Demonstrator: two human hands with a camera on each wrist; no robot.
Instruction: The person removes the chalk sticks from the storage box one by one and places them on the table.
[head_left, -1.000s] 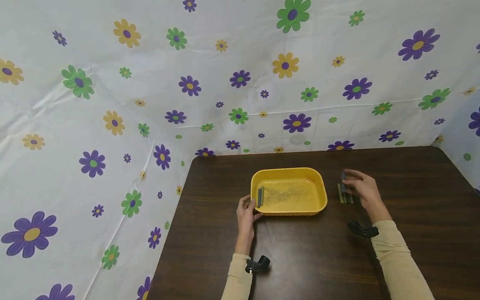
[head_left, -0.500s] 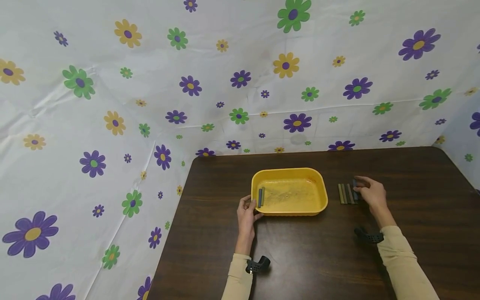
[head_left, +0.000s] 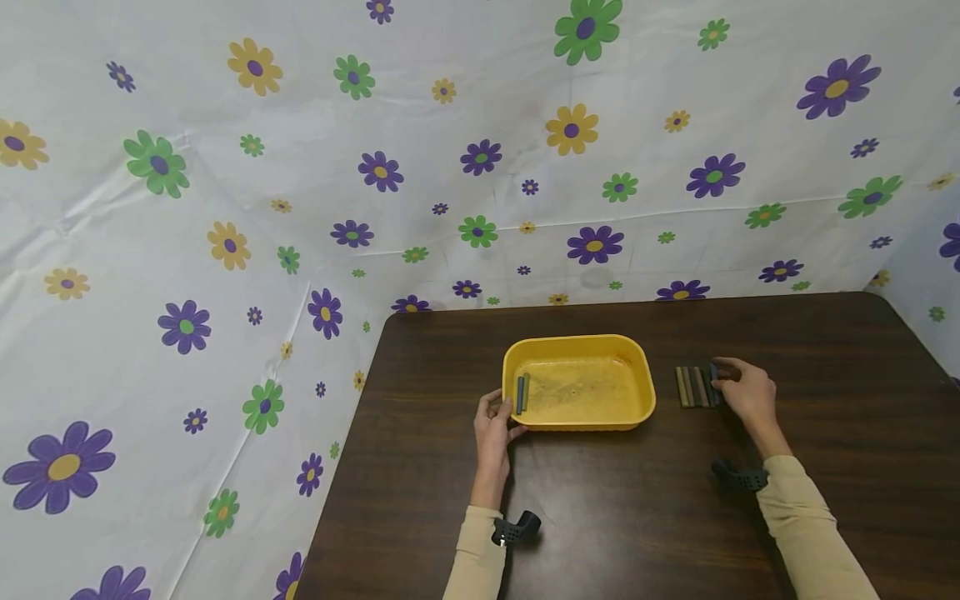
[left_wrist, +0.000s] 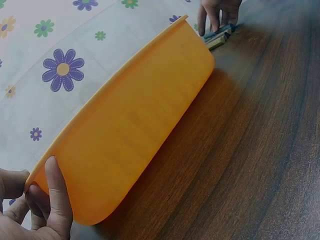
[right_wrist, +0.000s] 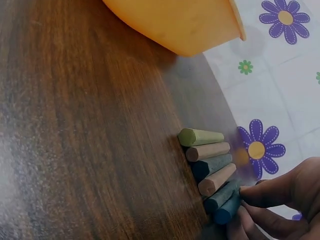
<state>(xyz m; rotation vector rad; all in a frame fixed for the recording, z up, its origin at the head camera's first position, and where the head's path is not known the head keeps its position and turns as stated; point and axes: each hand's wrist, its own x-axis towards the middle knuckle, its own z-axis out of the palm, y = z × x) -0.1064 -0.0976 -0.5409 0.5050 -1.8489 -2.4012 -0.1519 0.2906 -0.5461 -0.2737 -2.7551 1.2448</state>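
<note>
The right hand pinches the far end of a blue, cylindrical, chalk-like stick, thumb on one side and fingers on the other. That stick lies at the right end of a row on the counter. Beside it, running leftward, are a dark teal cylindrical stick, a tan cylindrical stick, a dark blue-green cylindrical stick, a second tan cylindrical stick and, at the left end, an olive-green cylindrical stick. All lie lengthwise, near to far.

The left hand grips the near left corner of a yellow, rounded-rectangular, plastic-looking tray, fingers about its rim and outer wall. Inside, against the left end, a dark blue stick and an olive stick lie side by side. The row stands right of the tray, apart from it.

Both forearms carry beige sleeves and black wrist devices. Beyond the counter hangs a white, flower-printed sheet.
</note>
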